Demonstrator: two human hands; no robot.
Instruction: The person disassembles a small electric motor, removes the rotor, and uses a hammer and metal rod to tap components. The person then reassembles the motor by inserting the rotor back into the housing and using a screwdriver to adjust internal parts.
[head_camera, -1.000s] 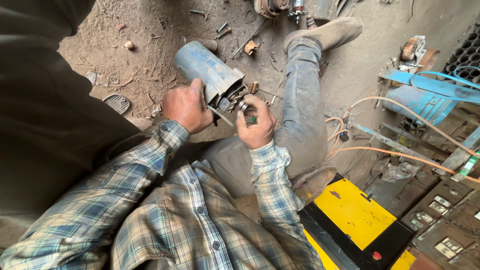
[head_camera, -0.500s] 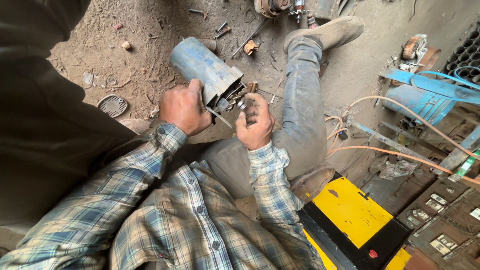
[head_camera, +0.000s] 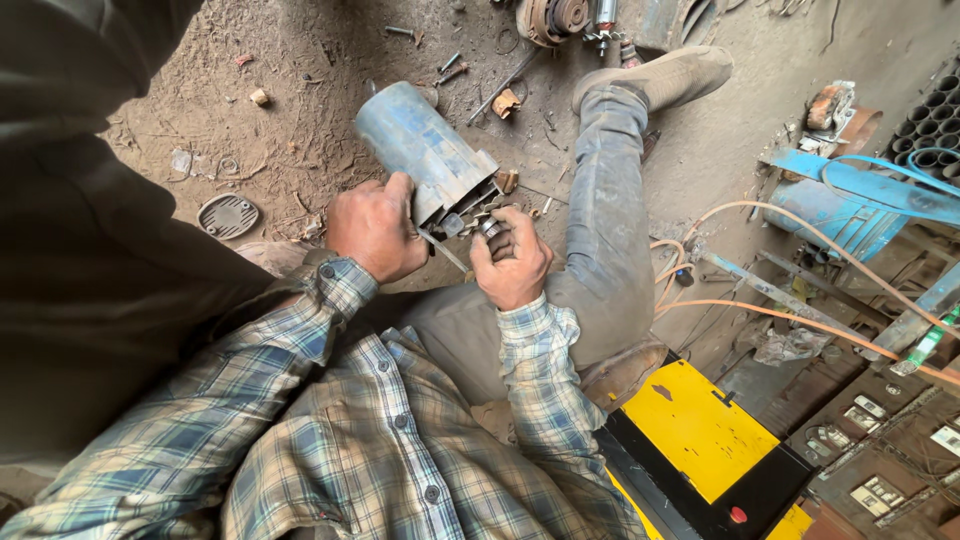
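A worn blue metal cylinder (head_camera: 422, 148), like a motor housing, lies tilted on the dirt floor between my hands. My left hand (head_camera: 375, 228) grips its near open end, thumb against the side. My right hand (head_camera: 512, 262) is closed around a small dark metal part (head_camera: 491, 227) held at the cylinder's open mouth, where metal plates and a thin strip (head_camera: 442, 250) stick out. I sit on the ground in a plaid shirt, with my right leg in grey trousers (head_camera: 605, 215) stretched forward beside the cylinder.
Bolts and scrap (head_camera: 452, 66) litter the dirt beyond the cylinder. A round metal cover (head_camera: 228, 215) lies at the left. A yellow and black box (head_camera: 700, 435) sits at my right, with orange hoses (head_camera: 760, 312) and a blue drum (head_camera: 835, 215) beyond it.
The cylinder has shifted slightly up and left in view. My right hand has moved closer to its open end with the small part; my left hand keeps its grip.
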